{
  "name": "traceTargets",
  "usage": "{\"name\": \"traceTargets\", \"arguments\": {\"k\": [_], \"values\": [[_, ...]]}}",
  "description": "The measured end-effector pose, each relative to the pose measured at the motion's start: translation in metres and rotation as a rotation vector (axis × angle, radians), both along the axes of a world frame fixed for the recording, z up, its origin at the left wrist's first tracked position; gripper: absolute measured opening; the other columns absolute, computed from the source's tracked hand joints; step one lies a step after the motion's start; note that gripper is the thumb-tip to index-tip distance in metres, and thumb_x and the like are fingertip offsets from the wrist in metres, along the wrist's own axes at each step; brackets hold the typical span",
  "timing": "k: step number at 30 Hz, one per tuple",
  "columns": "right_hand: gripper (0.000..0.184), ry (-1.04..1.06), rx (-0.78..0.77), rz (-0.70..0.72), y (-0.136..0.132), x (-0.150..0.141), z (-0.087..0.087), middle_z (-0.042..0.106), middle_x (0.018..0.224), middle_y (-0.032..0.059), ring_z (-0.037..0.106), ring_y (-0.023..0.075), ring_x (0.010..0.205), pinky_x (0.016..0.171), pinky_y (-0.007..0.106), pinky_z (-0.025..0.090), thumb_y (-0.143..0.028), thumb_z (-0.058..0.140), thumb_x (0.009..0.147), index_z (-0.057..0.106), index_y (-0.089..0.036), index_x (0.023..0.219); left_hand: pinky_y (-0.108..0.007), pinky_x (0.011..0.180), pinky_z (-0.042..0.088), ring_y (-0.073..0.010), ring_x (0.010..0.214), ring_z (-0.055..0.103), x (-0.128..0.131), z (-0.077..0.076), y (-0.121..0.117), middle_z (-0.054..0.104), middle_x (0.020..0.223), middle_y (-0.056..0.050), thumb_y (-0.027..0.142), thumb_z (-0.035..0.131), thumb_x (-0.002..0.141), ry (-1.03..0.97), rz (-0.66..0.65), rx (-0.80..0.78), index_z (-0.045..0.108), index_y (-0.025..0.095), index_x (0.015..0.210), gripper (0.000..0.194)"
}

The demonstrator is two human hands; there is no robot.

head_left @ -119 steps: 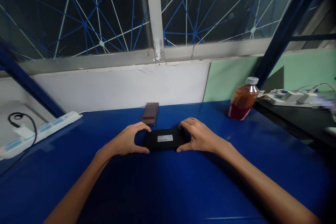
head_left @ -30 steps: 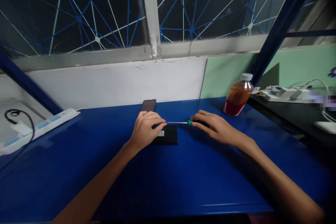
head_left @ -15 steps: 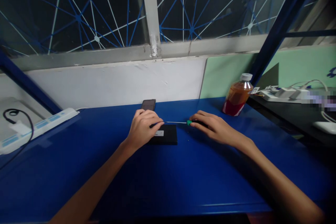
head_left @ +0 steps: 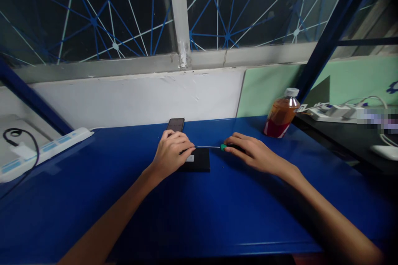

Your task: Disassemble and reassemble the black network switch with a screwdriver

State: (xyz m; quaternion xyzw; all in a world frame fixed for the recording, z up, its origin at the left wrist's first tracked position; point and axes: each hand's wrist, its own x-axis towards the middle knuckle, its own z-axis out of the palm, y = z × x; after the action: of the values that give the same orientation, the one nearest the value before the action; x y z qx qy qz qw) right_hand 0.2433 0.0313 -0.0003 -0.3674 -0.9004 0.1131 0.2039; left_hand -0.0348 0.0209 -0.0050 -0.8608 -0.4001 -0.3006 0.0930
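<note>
A flat black box (head_left: 199,160) with a white label lies on the blue table (head_left: 199,215). My left hand (head_left: 171,153) rests curled over the box's left part, its fingertips at the tip of a thin metal shaft. That shaft belongs to a screwdriver (head_left: 217,147) with a green collar and dark handle, held level above the box. My right hand (head_left: 251,152) has its fingers closed round the handle.
A dark phone (head_left: 175,124) lies just behind the box near the white wall. A bottle of amber liquid (head_left: 281,114) stands at the right rear. A white power strip (head_left: 46,149) lies at the left edge, another with plugs (head_left: 336,112) on the dark bench right.
Four seconds ago both hands gripped the box's two ends. Since one second ago the left hand and screwdriver have barely shifted.
</note>
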Motion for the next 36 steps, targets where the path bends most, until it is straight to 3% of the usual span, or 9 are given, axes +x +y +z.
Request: {"name": "traceTargets", "arguments": {"k": [17, 30, 34, 36], "values": [[0.032, -0.017, -0.004, -0.004, -0.0029, -0.0057, -0.0017, 0.058, 0.100, 0.0067, 0.058, 0.0196, 0.086, 0.075, 0.034, 0.046, -0.043, 0.035, 0.098, 0.057, -0.024, 0.110, -0.041, 0.085, 0.033, -0.0212, 0.092, 0.062, -0.0041, -0.0005, 0.0016, 0.072, 0.083, 0.001, 0.022, 0.052, 0.090, 0.143, -0.028, 0.076, 0.069, 0.025, 0.080, 0.020], [0.031, 0.032, -0.014, -0.018, -0.0039, -0.0080, -0.0012, 0.060, 0.092, 0.0053, 0.057, 0.0176, 0.079, 0.070, 0.030, 0.043, -0.046, 0.043, 0.094, 0.059, -0.019, 0.098, -0.037, 0.083, 0.037, -0.0181, 0.087, 0.063, -0.0030, -0.0038, 0.0014, 0.071, 0.085, -0.001, 0.020, 0.049, 0.093, 0.121, -0.082, 0.082, 0.068, 0.021, 0.085, 0.020], [0.028, 0.027, -0.037, -0.012, -0.0031, -0.0065, -0.0018, 0.066, 0.089, 0.0032, 0.059, 0.0174, 0.077, 0.068, 0.029, 0.042, -0.045, 0.046, 0.094, 0.060, -0.021, 0.101, -0.039, 0.086, 0.037, -0.0207, 0.094, 0.062, -0.0052, -0.0031, 0.0018, 0.071, 0.095, -0.004, 0.031, 0.051, 0.094, 0.155, -0.061, 0.050, 0.066, 0.021, 0.101, 0.019], [0.028, 0.024, -0.033, -0.022, -0.0020, -0.0035, -0.0006, 0.067, 0.090, 0.0036, 0.060, 0.0177, 0.077, 0.066, 0.029, 0.042, -0.045, 0.046, 0.093, 0.061, -0.022, 0.100, -0.041, 0.088, 0.037, -0.0235, 0.101, 0.060, -0.0074, -0.0031, 0.0024, 0.069, 0.106, -0.007, 0.042, 0.054, 0.091, 0.170, -0.011, 0.004, 0.061, 0.020, 0.115, 0.034]]}}
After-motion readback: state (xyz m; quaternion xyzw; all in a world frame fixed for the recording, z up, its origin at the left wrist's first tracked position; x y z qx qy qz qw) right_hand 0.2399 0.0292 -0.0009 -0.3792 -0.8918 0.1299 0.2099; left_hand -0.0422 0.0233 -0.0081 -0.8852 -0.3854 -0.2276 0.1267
